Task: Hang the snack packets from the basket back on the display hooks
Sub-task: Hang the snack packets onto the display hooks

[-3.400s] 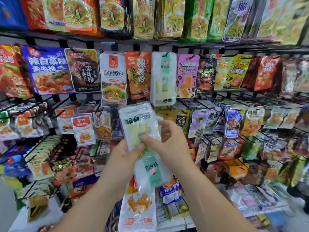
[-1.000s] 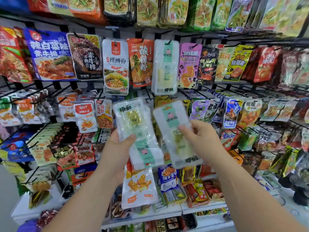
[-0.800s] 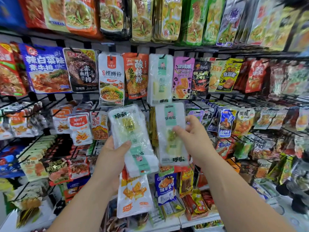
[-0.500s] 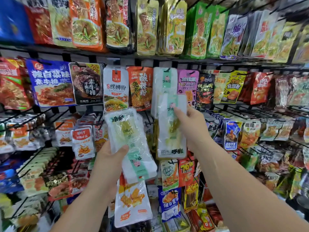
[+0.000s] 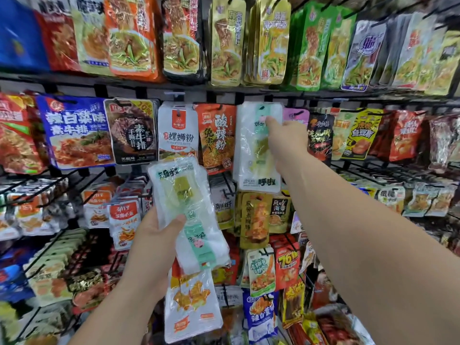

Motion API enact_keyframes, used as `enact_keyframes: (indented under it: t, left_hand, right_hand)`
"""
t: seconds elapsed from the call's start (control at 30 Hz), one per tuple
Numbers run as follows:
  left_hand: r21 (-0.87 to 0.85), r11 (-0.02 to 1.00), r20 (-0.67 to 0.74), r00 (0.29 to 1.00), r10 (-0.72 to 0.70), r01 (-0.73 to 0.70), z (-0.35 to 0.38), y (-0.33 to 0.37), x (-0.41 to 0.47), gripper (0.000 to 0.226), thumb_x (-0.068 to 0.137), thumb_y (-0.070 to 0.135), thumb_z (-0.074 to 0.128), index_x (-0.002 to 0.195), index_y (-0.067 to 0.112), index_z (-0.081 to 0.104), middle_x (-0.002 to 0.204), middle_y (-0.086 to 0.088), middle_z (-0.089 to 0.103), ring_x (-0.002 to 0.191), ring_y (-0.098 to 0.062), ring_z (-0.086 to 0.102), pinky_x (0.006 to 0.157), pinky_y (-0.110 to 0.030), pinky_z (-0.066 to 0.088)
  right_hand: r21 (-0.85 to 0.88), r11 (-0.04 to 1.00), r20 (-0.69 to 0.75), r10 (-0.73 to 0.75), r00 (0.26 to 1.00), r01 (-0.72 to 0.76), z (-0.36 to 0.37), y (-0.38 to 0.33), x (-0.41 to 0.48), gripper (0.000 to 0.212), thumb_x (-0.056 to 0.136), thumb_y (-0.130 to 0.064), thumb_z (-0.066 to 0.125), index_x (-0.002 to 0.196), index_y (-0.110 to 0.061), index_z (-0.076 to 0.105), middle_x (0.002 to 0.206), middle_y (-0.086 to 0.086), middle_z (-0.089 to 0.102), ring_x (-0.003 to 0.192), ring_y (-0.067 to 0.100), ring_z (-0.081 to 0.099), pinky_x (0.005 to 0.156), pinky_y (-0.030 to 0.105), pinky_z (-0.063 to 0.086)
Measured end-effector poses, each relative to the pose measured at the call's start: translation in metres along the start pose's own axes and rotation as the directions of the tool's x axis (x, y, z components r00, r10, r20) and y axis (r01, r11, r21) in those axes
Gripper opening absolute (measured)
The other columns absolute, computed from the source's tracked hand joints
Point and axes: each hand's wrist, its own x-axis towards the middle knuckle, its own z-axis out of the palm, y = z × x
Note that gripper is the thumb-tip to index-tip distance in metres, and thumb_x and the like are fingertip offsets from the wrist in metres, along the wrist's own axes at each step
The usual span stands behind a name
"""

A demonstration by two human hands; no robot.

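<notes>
Hanging step: my right hand [image 5: 286, 138] pinches a clear green-label packet [image 5: 258, 150] against its hung stack [image 5: 245, 145], upper centre. Next, I judge, thread its hole onto the hook. My left hand [image 5: 154, 235] grips the spare packets [image 5: 189, 215], lower centre.

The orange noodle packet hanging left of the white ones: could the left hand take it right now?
Probably not cleanly. The orange noodle packet hangs unblocked just above, but the left hand grips a stack of white packets, so its grip looks full.

hook hidden behind white packet [image 5: 257, 155], top-row packets [image 5: 129, 38] blurred
</notes>
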Motion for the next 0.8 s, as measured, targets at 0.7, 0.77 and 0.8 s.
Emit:
enact_keyframes:
  t: [0.7, 0.77, 0.8]
  left_hand:
    - [0.034, 0.999, -0.04, 0.999, 0.003, -0.002, -0.006, 0.002, 0.017, 0.034, 0.105, 0.009, 0.058, 0.122, 0.035, 0.069, 0.115, 0.008, 0.078, 0.111, -0.021, 0.074, 0.104, -0.056, 0.053]
    - [0.036, 0.999, -0.04, 0.999, 0.006, -0.005, -0.007, 0.002, 0.018, 0.033, 0.105, 0.009, 0.057, 0.123, 0.034, 0.069, 0.116, 0.008, 0.078, 0.111, -0.021, 0.074, 0.104, -0.056, 0.053]
    - [0.038, 0.999, -0.04, 0.999, 0.006, -0.004, -0.007, 0.003, 0.018, 0.033, 0.105, 0.01, 0.058, 0.124, 0.034, 0.069, 0.116, 0.008, 0.078, 0.111, -0.021, 0.074, 0.104, -0.056, 0.053]
  right_hand:
    - [-0.059, 0.998, -0.124, 0.026, 0.992, -0.034, 0.028, 0.019, 0.037, 0.049, 0.091, -0.043, 0.071, 0.064, -0.021, 0.037, 0.059, -0.002, 0.039, 0.054, 0.022, 0.035, 0.061, 0.034, 0.033]
    - [-0.098, 0.995, -0.129, 0.013, 0.992, -0.026, 0.033, 0.02, 0.042, 0.048, 0.092, -0.046, 0.07, 0.066, -0.02, 0.038, 0.062, -0.001, 0.041, 0.054, 0.021, 0.037, 0.06, 0.033, 0.034]
    - [-0.123, 0.992, -0.133, 0.005, 0.991, -0.021, 0.034, 0.02, 0.044, 0.048, 0.094, -0.045, 0.069, 0.066, -0.019, 0.039, 0.063, -0.001, 0.042, 0.054, 0.019, 0.038, 0.057, 0.031, 0.033]
